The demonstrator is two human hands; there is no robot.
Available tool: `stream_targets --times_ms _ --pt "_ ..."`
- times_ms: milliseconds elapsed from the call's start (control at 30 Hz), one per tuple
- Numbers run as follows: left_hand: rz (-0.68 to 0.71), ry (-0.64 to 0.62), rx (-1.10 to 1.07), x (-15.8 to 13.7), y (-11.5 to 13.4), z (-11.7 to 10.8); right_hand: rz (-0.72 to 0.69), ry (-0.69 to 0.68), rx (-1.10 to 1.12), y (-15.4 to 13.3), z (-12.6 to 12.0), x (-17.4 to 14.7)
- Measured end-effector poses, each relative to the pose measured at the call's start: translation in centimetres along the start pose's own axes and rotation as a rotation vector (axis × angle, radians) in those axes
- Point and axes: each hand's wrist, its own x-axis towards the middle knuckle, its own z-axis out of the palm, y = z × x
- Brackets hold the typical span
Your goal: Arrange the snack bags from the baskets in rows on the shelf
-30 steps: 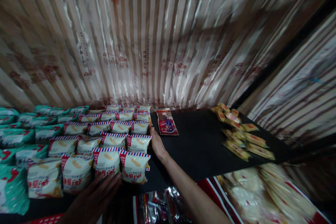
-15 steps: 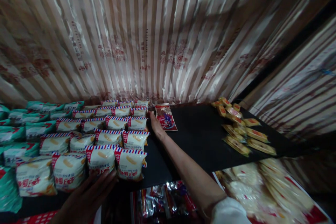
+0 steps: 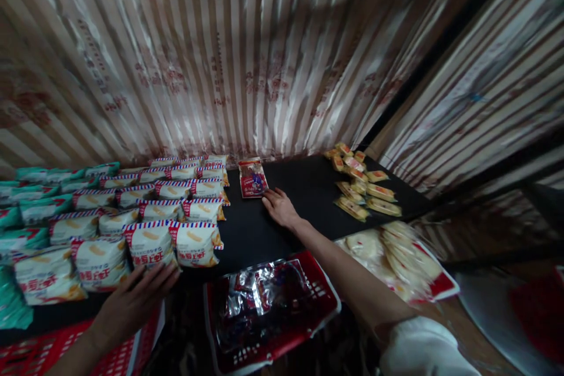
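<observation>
My left hand (image 3: 140,291) rests against the lower front of a white snack bag (image 3: 150,245) in the nearest row, its fingers stretched out rather than wrapped round it. Further back, my right hand (image 3: 282,210) lies low over the black tabletop (image 3: 244,229), fingers extended. Its fingertips are at the lower right corner of a flat red and brown snack packet (image 3: 253,179), which lies near the back wall. Contact with that packet seems likely but is hard to make out. Neither hand has anything in its grasp.
Rows of upright white bags stand left, with teal bags (image 3: 42,207) beyond. Small yellow packs (image 3: 379,191) lie at right. Below the table edge are a red basket of shiny packets (image 3: 304,332), a container of pale packs (image 3: 447,289) and another red basket (image 3: 132,345). Striped sheeting (image 3: 247,59) hangs behind.
My right hand has moved from between the white bags and the flat packet to the packet's right side. The view has shifted right and down. My left hand stays by the front bags.
</observation>
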Motion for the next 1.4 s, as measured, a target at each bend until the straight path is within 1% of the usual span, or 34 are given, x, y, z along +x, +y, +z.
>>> stream_targets --times_ms 100,133,167,200,233,267,300,367,433,467,533,600,667,733,800,900,1100,1200,1267,1300,1367,1400 --pt "-0.056 0.102 -0.013 2.8 2.1 -2.2 -0.037 0.008 0.012 0.4 -0.3 0.1" --pt "-0.089 0.167 -0.059 4.1 3.3 -3.0 -0.038 0.018 0.019 0.2 -0.3 0.3" --pt "-0.157 0.217 -0.127 5.6 4.7 -3.7 -0.032 0.026 0.027 -0.1 -0.2 0.6" --pt "-0.244 0.23 -0.191 7.3 6.2 -4.3 -0.022 0.028 0.033 -0.4 -0.2 1.0" --pt "-0.282 0.236 -0.25 9.2 7.9 -4.7 -0.008 0.023 0.034 -0.8 -0.1 1.5" --pt "-0.365 0.2 -0.331 11.1 9.5 -4.8 0.01 0.014 0.028 -1.1 -0.1 2.0" --pt "-0.41 0.226 -0.4 13.1 11.0 -4.7 0.034 0.002 0.016 -1.5 -0.1 2.5" --pt "-0.535 0.242 -0.549 16.9 13.5 -3.7 0.084 -0.028 -0.024 -2.0 -0.1 3.6" --pt "-0.62 0.246 -0.664 19.6 15.1 -1.9 0.11 -0.066 -0.063 -2.2 -0.2 4.7" --pt "-0.644 0.258 -0.703 20.4 15.6 -0.7 0.108 -0.089 -0.075 -2.2 -0.2 5.1" --pt "-0.66 0.244 -0.755 20.6 16.2 1.8 0.082 -0.141 -0.084 -1.8 -0.2 5.8" --pt "-0.622 0.267 -0.775 19.6 16.9 4.2 0.035 -0.189 -0.079 -1.3 0.0 6.3" --pt "-0.572 0.279 -0.773 18.4 17.7 6.1 -0.017 -0.216 -0.072 -0.8 0.2 6.5" --pt "-0.58 0.286 -0.779 17.9 18.6 7.4 -0.052 -0.219 -0.073 -0.5 0.5 6.7" --pt "-0.607 0.302 -0.776 18.1 19.2 7.9 -0.07 -0.216 -0.081 -0.5 0.7 6.8" --pt "-0.595 0.308 -0.75 19.0 19.2 7.7 -0.083 -0.208 -0.09 -1.0 1.0 7.1" --pt "-0.479 0.201 -0.705 19.6 17.6 6.3 -0.052 -0.158 -0.105 -1.8 1.5 7.2" --pt "-0.469 0.208 -0.717 19.8 17.2 5.7 -0.038 -0.124 -0.074 -1.9 1.8 7.1" --pt "-0.441 0.208 -0.742 19.8 17.2 5.2 -0.031 -0.051 -0.013 -2.0 1.8 6.7" --pt "-0.417 0.185 -0.768 19.8 17.3 4.9 -0.029 0.005 0.037 -2.1 1.6 6.2" --pt "-0.347 0.088 -0.859 19.4 17.7 4.4 -0.033 0.133 0.173 -2.4 1.0 4.6" --pt "-0.3 0.005 -0.916 19.2 18.0 4.2 -0.038 0.192 0.253 -2.6 0.5 3.4"
